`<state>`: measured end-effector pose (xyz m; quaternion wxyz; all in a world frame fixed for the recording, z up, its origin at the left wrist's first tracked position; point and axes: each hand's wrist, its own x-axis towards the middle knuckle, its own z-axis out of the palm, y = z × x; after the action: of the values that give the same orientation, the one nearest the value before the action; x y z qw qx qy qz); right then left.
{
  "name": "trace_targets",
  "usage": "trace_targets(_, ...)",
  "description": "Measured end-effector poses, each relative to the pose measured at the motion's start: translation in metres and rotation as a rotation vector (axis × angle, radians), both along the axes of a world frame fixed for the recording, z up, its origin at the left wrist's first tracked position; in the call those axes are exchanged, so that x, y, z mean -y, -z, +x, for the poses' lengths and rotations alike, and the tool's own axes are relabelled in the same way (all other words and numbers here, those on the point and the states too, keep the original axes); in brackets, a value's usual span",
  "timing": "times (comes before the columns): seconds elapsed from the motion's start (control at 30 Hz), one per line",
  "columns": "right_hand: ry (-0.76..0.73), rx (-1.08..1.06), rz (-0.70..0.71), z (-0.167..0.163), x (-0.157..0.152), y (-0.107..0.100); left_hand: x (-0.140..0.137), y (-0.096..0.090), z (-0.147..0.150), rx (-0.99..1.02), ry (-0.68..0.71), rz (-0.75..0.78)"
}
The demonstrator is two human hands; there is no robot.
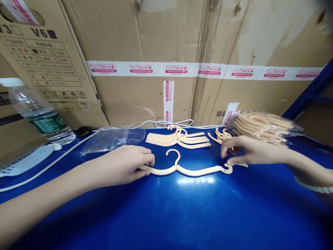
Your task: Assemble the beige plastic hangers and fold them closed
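Note:
A cream plastic clothes hanger (197, 172) lies on the blue table, its hook (177, 156) pointing away from me. My left hand (130, 162) is closed on the hanger's left end, between thumb and fingers. At the other end, a small curved cream piece (228, 169) meets the hanger tip; whether it is joined there I cannot tell. Just above this piece is my right hand (243, 151), with fingers bent and a gap between thumb and forefinger. Behind it, several small cream hook pieces (221, 133) lie in a loose pile, partly hidden by the fingers.
Several stacked cream hangers (163, 139) lie behind the near one. A plastic-wrapped bundle of hangers (260, 125) sits at the right. Farther left are a clear plastic bag (106, 140), a white cable (70, 148), a water bottle (41, 113) and a hairbrush (28, 160). Cardboard boxes (145, 41) stand behind.

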<state>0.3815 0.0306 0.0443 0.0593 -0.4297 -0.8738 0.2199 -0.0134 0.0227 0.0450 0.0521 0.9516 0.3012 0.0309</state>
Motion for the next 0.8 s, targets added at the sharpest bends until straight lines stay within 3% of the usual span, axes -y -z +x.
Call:
trace_targets(0.23, -0.016, -0.013, -0.081, -0.024, 0.011, 0.01, -0.006, 0.0, 0.001, -0.054, -0.017, -0.075)
trace_targets(0.8, 0.034, -0.037, 0.144, -0.03, 0.004, 0.023, -0.019, 0.009, -0.003, -0.058, -0.052, 0.024)
